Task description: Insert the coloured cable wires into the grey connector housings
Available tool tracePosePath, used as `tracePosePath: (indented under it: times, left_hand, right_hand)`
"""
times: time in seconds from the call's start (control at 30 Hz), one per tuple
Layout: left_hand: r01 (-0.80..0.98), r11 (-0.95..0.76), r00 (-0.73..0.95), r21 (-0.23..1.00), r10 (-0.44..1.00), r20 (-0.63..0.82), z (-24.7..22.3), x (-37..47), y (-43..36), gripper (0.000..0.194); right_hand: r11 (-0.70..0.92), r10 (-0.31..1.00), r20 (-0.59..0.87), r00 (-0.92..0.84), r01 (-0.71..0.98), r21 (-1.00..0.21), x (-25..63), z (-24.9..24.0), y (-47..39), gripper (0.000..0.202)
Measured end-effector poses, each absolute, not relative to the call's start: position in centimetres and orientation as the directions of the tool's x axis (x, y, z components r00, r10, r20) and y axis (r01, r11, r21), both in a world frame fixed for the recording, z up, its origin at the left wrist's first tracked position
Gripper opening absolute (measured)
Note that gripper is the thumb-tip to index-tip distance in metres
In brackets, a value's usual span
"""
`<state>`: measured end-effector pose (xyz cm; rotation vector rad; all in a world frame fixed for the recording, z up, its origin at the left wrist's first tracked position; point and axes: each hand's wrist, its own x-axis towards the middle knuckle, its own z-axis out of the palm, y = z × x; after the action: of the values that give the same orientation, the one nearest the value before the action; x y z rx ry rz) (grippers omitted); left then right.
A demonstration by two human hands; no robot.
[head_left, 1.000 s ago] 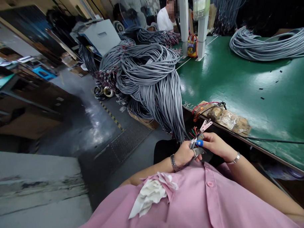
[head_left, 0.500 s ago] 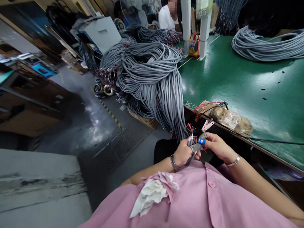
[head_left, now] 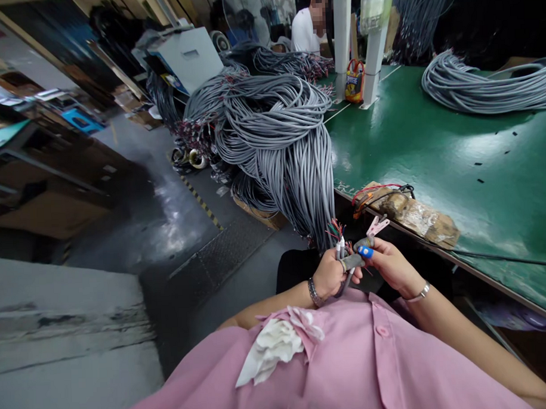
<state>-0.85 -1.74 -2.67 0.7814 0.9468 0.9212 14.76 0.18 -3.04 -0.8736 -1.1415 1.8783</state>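
My left hand [head_left: 328, 276] is closed around grey cables [head_left: 341, 248], whose stripped ends with thin coloured wires [head_left: 335, 229] stick up above the fist. My right hand [head_left: 388, 262] meets it from the right, thumb and index finger pinched together by the wire ends. A blue band is on that thumb, and worn grey covers wrap fingers of both hands. Whatever lies in the right-hand pinch is too small to make out. Just above the right hand, a pink clip [head_left: 377, 226] sits at the table edge.
Big coils of grey cable [head_left: 274, 115] hang down beside the green table [head_left: 432, 145]. A taped wooden block [head_left: 421, 214] with wires lies along its edge. Another cable coil [head_left: 488, 86] rests farther back. A person in white [head_left: 305, 30] sits beyond the posts.
The whole view has shifted slightly. The coloured wire ends above my left hand lean a little more to the left, and both hands stay together in nearly the same place.
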Motion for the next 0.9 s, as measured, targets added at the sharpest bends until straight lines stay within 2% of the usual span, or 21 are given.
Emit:
tracePosePath:
  times: [0.13,0.27,0.57,0.77,0.83,0.9]
  left_hand:
    - [-0.331,0.4,0.225,0.855,0.913,-0.34,-2.6,-0.9,-1.7,0.034]
    - [-0.387,0.364,0.131,0.847,0.931,-0.34,-2.5,-1.1,-1.5,0.033]
    - [-0.395,0.366,0.122,0.843,0.93,-0.346,-2.4,-0.7,-1.5,0.033]
    - [-0.396,0.319,0.054,0.861,0.944,-0.325,-2.4,-1.1,-1.4,0.033]
    - [-0.385,0.33,0.063,0.862,0.941,-0.332,-2.4,-1.2,-1.5,0.034]
    - [-0.355,0.353,0.094,0.866,0.935,-0.343,-2.4,-1.1,-1.6,0.035]
  right_hand:
    - [-0.215,0.923,-0.148,-0.355,-0.159,-0.964,14.5,-3.2,0.3,0.018]
    - [-0.221,0.945,-0.172,-0.278,-0.158,-0.962,14.5,-3.6,0.4,0.018]
    - [-0.281,0.937,-0.214,-0.278,-0.234,-0.931,15.0,-3.6,0.5,0.012]
    - [-0.301,0.94,-0.342,0.014,-0.441,-0.845,16.6,-4.6,1.4,0.015]
    - [-0.344,0.933,-0.351,-0.075,-0.47,-0.813,16.9,-4.6,1.3,0.014]
    - [-0.402,0.914,-0.32,-0.25,-0.442,-0.802,16.7,-4.2,1.0,0.018]
